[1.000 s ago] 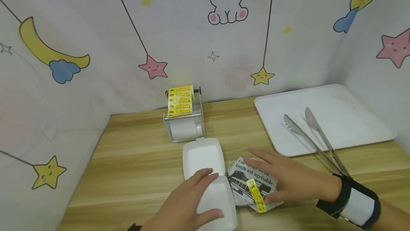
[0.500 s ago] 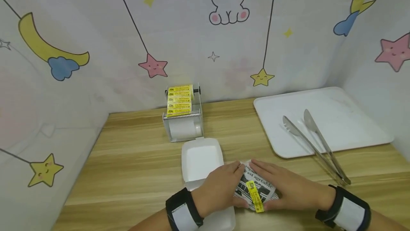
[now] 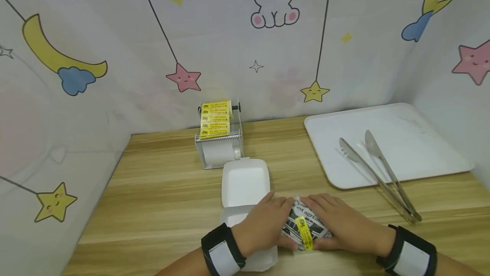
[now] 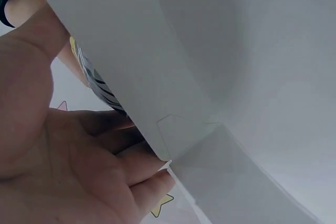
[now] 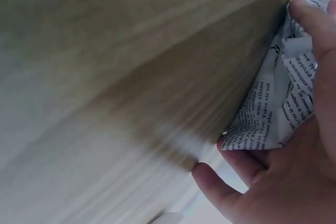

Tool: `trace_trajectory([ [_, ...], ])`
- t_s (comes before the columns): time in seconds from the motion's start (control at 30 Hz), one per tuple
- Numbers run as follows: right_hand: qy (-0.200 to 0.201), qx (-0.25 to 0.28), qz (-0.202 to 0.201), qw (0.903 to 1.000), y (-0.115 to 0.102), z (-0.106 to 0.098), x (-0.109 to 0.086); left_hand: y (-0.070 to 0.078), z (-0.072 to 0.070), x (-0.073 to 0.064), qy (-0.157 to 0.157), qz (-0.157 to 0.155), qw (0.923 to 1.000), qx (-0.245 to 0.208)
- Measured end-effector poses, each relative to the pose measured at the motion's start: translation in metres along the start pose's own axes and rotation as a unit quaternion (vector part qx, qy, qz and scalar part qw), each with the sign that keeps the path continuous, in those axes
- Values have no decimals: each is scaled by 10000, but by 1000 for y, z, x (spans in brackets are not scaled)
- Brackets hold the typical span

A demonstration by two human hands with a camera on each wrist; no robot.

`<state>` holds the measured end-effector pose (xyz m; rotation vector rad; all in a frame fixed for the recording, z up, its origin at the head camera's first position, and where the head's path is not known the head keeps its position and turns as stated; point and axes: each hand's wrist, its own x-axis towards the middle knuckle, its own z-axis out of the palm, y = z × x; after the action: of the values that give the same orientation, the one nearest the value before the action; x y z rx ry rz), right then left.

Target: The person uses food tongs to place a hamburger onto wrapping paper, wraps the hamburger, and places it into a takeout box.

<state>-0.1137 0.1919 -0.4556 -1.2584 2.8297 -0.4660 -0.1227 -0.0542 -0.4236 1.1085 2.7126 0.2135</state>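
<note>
A packet wrapped in newsprint-patterned paper (image 3: 311,220), with a yellow sticker (image 3: 304,233) on its front, sits between both hands in the head view. My left hand (image 3: 264,227) grips its left side and my right hand (image 3: 346,228) grips its right side. Thumbs lie at the near edge, fingers at the far side. Just left of the packet lies an open white foam clamshell box (image 3: 245,182), partly hidden by the left hand and wrist. The right wrist view shows the folded paper (image 5: 262,114) against my right hand's fingers. White box wall (image 4: 210,51) fills most of the left wrist view.
Behind the box stands a label dispenser (image 3: 219,140) with a roll of yellow stickers. A white tray (image 3: 417,140) lies at the back right, with metal tongs (image 3: 386,174) resting partly on it. Patterned cloth walls (image 3: 229,33) border the wooden table (image 3: 160,191).
My left hand has moved right from over the clamshell box onto the packet, and both hands have closed around its sides. The box has shifted slightly.
</note>
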Motion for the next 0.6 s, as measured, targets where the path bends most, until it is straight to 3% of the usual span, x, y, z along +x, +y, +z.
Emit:
trace_trajectory([
  [0.17, 398, -322, -409, 9978, 3, 2, 3, -5, 2, 0, 185, 141, 9997, -33],
  [0.37, 409, 56, -641, 9971, 4, -9, 5, -9, 3, -3, 486, 354, 9976, -357],
  [0.5, 688, 243, -848, 9937, 0, -26, 10, -8, -8, -9, 786, 440, 9937, -663],
  [0.6, 793, 297, -876, 9926, -5, -42, 16, -10, -22, -17, 923, 361, 9874, -1235],
])
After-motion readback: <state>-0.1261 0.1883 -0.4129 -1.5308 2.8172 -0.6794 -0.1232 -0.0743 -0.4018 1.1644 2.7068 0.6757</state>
